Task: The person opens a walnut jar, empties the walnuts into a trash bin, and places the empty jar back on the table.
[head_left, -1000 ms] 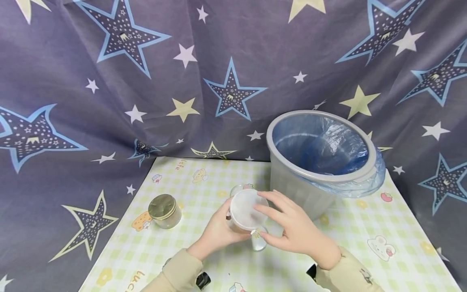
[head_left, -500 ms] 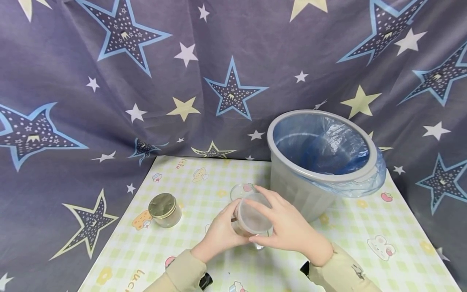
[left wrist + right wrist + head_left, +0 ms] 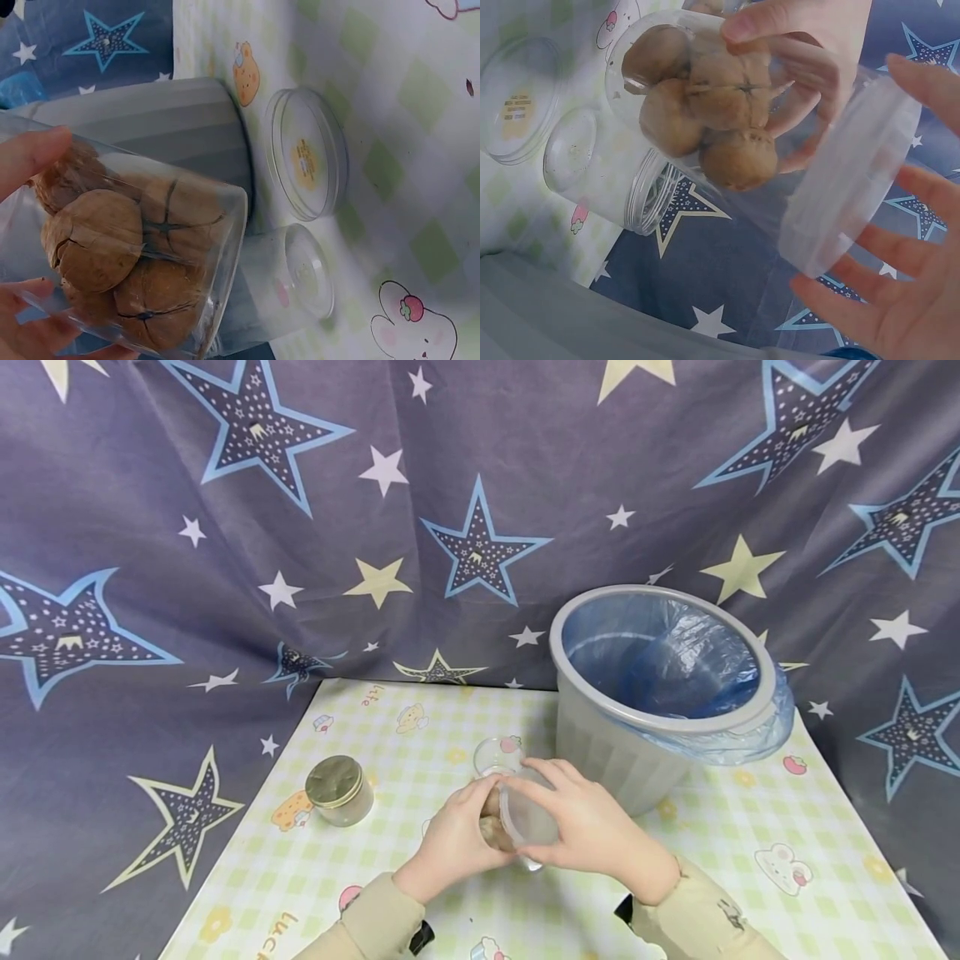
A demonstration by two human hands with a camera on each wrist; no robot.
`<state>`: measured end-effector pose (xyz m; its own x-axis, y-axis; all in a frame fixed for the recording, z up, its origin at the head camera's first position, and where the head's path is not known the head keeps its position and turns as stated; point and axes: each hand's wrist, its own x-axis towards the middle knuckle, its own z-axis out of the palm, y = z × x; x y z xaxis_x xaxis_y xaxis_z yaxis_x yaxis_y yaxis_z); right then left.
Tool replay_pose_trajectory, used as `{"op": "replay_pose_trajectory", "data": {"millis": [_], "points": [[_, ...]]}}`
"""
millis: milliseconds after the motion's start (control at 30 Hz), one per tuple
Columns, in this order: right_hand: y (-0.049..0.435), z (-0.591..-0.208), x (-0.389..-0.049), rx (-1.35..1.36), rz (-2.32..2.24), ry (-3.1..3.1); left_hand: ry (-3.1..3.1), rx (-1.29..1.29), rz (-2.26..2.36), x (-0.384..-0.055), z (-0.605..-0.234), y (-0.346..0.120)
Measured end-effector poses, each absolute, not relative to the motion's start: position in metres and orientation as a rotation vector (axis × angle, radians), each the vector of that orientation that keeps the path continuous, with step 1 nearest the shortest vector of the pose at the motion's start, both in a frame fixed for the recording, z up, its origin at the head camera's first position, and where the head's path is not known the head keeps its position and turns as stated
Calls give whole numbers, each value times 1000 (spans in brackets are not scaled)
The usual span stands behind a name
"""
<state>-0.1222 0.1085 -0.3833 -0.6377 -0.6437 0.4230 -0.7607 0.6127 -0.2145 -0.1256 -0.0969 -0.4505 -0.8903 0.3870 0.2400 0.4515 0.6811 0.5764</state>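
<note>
A clear plastic jar of walnuts [image 3: 135, 247] is held between both hands above the table. My left hand [image 3: 453, 835] grips the jar's wall, thumb and fingers on opposite sides. My right hand [image 3: 600, 827] holds the frosted white lid [image 3: 851, 176] by its rim, fingers spread round it. The lid sits at the jar's mouth and leans to the right in the head view. Walnuts [image 3: 492, 827] show beside it there. Below the hands stands an empty clear jar [image 3: 600, 169], open at the mouth. A flat clear disc [image 3: 307, 154] with a gold label lies beside it.
A grey bin [image 3: 600, 752] with a blue liner stands at the right back, close behind my right hand. At the left is a small jar [image 3: 339, 793] with a gold lid. A checked cloth [image 3: 420, 910] covers the table; a star-print curtain [image 3: 480, 460] hangs behind.
The jar and its white lid have tilted and shifted slightly right and down. Walnuts now show left of the lid, and my right fingers have closed round its rim. The bin and gold-lidded jar stay put.
</note>
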Motion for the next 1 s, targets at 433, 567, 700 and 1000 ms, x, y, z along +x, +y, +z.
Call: {"op": "replay_pose_trajectory", "data": {"millis": [433,567,700,1000], "points": [[105,-392,-120,1061,573,-2556,-2810,-745,-824,-127,-452,-102],[104,-395,-119,1038,598,-2523,-2738,-793,-774,-132,-454,-106],[104,-397,-118,1037,627,-2486,-2664,-861,-789,-137,-458,-111],[105,-403,-118,1120,678,-2359,-2502,-1000,-752,-144,-462,-118]]}}
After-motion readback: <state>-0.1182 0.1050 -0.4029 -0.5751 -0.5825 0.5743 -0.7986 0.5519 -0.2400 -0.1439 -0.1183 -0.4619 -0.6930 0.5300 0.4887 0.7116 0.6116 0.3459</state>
